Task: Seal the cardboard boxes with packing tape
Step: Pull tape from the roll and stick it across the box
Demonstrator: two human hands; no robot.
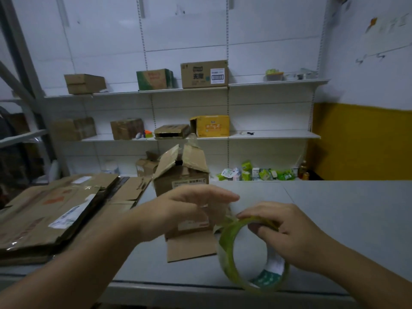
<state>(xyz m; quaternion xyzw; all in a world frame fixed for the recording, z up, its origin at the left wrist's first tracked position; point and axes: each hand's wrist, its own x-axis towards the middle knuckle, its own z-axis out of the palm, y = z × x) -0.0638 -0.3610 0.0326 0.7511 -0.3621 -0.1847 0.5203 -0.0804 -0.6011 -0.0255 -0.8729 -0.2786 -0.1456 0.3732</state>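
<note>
Grey tabletop (334,208). Stack of flat cardboard (44,215) lies along its left edge. Box (182,177) stands mid-tabletop toward the far edge, top flaps raised and unsealed, one flap flat toward the near edge. Tape roll (225,248) is held on edge above the near edge, right of the box. Right grip (289,233) clasps the roll, fingers through its core. Left grip (178,208) is in front of the box, fingers straight; too blurred to tell whether it holds the tape end.

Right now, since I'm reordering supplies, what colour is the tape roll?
The tape roll is translucent yellow-green, its inner core white and green; head view.
</note>
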